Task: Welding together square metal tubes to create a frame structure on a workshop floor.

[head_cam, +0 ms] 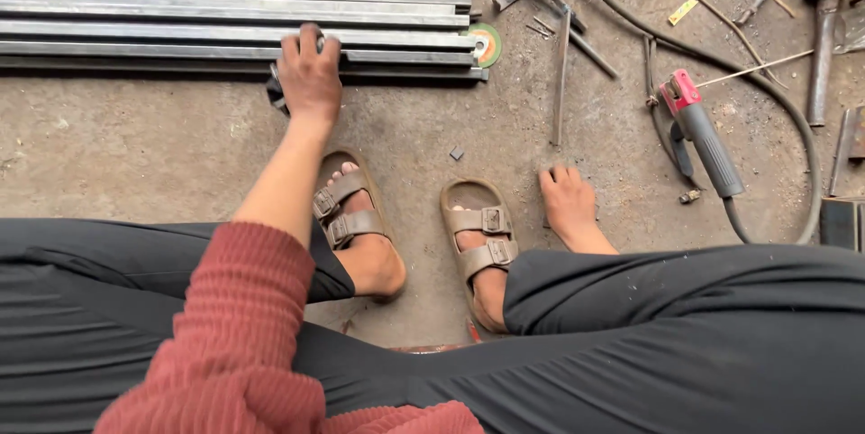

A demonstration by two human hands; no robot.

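Steel bars point(234, 33): lying stacked on the concrete floor point(135, 146) at 11 o'clock. Left hand point(309, 73) is gripping their near edge over a small dark piece. Right hand point(568, 200) is resting released, flat on the floor. Risk: sharp bar ends cutting fingers. Angle grinder point(707, 137) and cables are crowding 2 o'clock; open floor lies at 9 o'clock.

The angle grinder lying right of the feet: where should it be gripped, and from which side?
Grip the angle grinder around its grey barrel, probably coming from above with the right hand. The barrel lies flat and bare; the red head points away and the cable leaves the near end.
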